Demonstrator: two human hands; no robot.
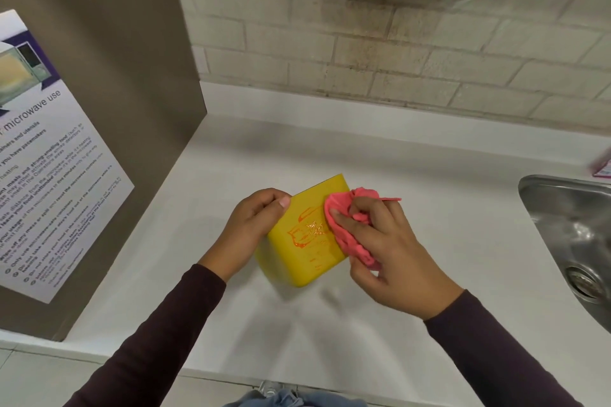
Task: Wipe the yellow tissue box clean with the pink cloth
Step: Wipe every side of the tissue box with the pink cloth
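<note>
Hands at work: left hand (pixel 256 225) grips the yellow tissue box (pixel 305 235), right hand (pixel 380 241) presses the bunched pink cloth (pixel 347 228) on it; firm overlapping strokes should lift the orange smear (pixel 309 233).

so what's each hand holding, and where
The left hand grips the yellow tissue box by its left edge, thumb on top. The right hand holds the bunched pink cloth, pressing it on the box's right side.
</note>
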